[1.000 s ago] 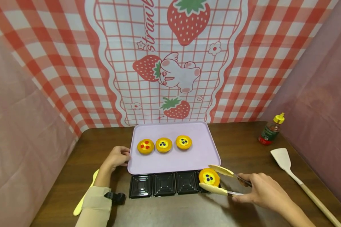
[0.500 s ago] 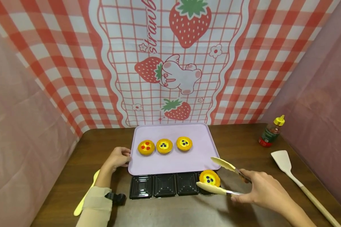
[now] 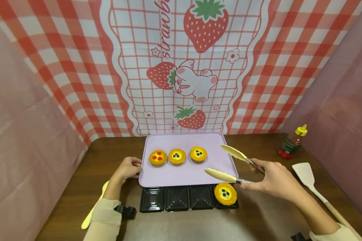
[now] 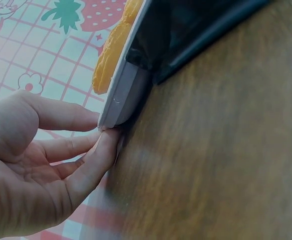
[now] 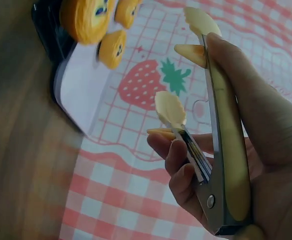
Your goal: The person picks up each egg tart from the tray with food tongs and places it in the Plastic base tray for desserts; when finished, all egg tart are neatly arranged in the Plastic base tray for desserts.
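Observation:
My right hand (image 3: 274, 175) holds a pair of tongs (image 3: 221, 174) with cream tips and metal arms. The tongs are spread over the right part of the lilac tray (image 3: 175, 175), with nothing between their tips. Just below them, a tart with blue dots (image 3: 225, 194) sits in the rightmost compartment of the black container (image 3: 177, 198). On the tray lie a tart with red dots (image 3: 158, 157) and two blue-dotted tarts, one of them the middle tart (image 3: 177, 156). My left hand (image 3: 129, 169) grips the tray's left edge; the left wrist view shows fingers (image 4: 71, 117) at its rim.
A yellow-capped bottle (image 3: 292, 142) stands at the back right, with a white spatula (image 3: 305, 174) in front of it. A yellow utensil (image 3: 95, 207) lies beside my left forearm. Behind the table hangs a strawberry-print cloth (image 3: 181, 77).
The tongs have spread and let go of the tart in the rightmost compartment. My right hand has lifted them up and away toward the tray. The left hand has stayed at the tray edge.

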{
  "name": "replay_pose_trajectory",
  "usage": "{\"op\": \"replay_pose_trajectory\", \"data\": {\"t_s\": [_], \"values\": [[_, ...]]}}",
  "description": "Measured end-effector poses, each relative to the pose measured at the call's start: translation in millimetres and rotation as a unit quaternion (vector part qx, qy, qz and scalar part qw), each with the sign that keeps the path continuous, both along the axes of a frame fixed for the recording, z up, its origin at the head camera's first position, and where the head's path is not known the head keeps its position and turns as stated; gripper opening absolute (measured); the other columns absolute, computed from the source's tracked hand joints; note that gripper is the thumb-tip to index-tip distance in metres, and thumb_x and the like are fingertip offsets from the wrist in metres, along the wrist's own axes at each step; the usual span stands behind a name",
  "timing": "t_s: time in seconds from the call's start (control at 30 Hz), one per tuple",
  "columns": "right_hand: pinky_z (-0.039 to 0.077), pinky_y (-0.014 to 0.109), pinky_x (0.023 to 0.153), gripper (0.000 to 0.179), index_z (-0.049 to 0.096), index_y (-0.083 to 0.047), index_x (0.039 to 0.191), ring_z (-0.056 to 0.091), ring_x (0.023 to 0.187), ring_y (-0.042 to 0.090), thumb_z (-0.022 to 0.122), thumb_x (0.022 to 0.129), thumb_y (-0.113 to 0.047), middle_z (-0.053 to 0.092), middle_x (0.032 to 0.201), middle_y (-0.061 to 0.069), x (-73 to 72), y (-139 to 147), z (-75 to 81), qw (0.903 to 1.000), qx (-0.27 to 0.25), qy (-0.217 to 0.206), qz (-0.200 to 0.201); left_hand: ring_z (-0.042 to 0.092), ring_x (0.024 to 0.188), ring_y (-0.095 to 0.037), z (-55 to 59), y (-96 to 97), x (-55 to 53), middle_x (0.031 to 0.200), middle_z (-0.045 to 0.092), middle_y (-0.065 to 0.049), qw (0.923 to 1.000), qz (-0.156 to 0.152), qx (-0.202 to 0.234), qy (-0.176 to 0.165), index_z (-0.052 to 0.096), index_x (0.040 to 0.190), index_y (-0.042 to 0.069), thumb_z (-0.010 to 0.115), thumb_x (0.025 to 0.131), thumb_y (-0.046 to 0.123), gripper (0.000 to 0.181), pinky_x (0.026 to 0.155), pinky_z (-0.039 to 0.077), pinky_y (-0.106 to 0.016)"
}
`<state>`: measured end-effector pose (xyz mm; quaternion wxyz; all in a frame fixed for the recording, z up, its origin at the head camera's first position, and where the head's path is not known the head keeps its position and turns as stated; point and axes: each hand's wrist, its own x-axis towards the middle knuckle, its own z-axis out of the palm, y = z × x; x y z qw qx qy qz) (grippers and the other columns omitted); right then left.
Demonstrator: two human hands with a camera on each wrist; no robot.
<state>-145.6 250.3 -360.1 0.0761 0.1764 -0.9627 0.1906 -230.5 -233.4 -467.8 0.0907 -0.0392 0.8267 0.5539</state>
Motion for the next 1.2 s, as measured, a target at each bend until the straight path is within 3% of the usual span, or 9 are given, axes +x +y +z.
{"op": "replay_pose_trajectory", "data": {"t_s": [0.13,0.3,0.47,0.63,0.83,1.2], "values": [[0.035,0.025,0.049,0.065,0.066,-0.01,0.1,0.043,0.059,0.011,0.084,0.066,-0.062,0.058,0.079,-0.004,-28.3,-2.5,-0.3,1.0,-0.005,-0.003,0.001,0.059,0.072,-0.021,-1.1,-0.2,-0.2,0.093,0.055,-0.019,1.0,0.003,-0.001,-0.003,0.053,0.115,-0.02,0.062,0.079,-0.01,0.038,0.06,0.061,-0.037],[0.031,0.026,0.047,0.068,0.063,-0.012,0.091,0.04,0.057,0.013,0.079,0.063,-0.071,0.052,0.073,-0.001,-56.0,-13.8,-8.3,0.9997,-0.009,-0.023,-0.009,0.059,0.071,-0.021,-0.6,0.4,-1.0,0.092,0.055,-0.018,0.9999,0.005,-0.009,-0.007,0.055,0.114,-0.018,0.063,0.08,-0.009,0.036,0.06,0.061,-0.036],[0.032,0.028,0.048,0.086,0.068,-0.006,0.108,0.044,0.06,0.016,0.077,0.059,-0.077,0.053,0.072,0.0,-73.3,-26.7,-17.8,0.9988,-0.014,-0.044,-0.016,0.058,0.071,-0.02,-1.1,1.5,-2.6,0.092,0.055,-0.017,0.9999,0.006,-0.006,-0.007,0.056,0.114,-0.018,0.063,0.08,-0.009,0.036,0.059,0.061,-0.036],[0.033,0.03,0.05,0.106,0.063,0.003,0.127,0.048,0.065,0.019,0.077,0.058,-0.077,0.056,0.074,0.003,-87.8,-38.4,-26.1,0.998,-0.013,-0.058,-0.02,0.058,0.072,-0.021,-1.5,0.7,-3.1,0.093,0.055,-0.017,0.9999,0.009,-0.005,-0.007,0.055,0.114,-0.017,0.063,0.08,-0.008,0.036,0.059,0.061,-0.036],[0.033,0.029,0.049,0.105,0.065,0.003,0.125,0.048,0.065,0.019,0.079,0.058,-0.076,0.053,0.071,0.003,-99.6,-50.4,-36.6,0.9973,-0.008,-0.072,-0.013,0.059,0.071,-0.021,-1.5,-1.2,-3.0,0.093,0.056,-0.018,0.9998,0.013,-0.005,-0.012,0.056,0.115,-0.017,0.063,0.081,-0.009,0.035,0.059,0.061,-0.036],[0.033,0.029,0.05,0.087,0.066,0.004,0.124,0.046,0.063,0.018,0.085,0.066,-0.058,0.054,0.07,0.002,-100.7,-54.1,-47.8,0.9969,0.016,-0.077,0.001,0.059,0.073,-0.021,-2.3,-2.4,-3.6,0.095,0.055,-0.018,0.9998,0.014,-0.002,-0.016,0.056,0.116,-0.016,0.064,0.081,-0.008,0.036,0.061,0.061,-0.037]]}}
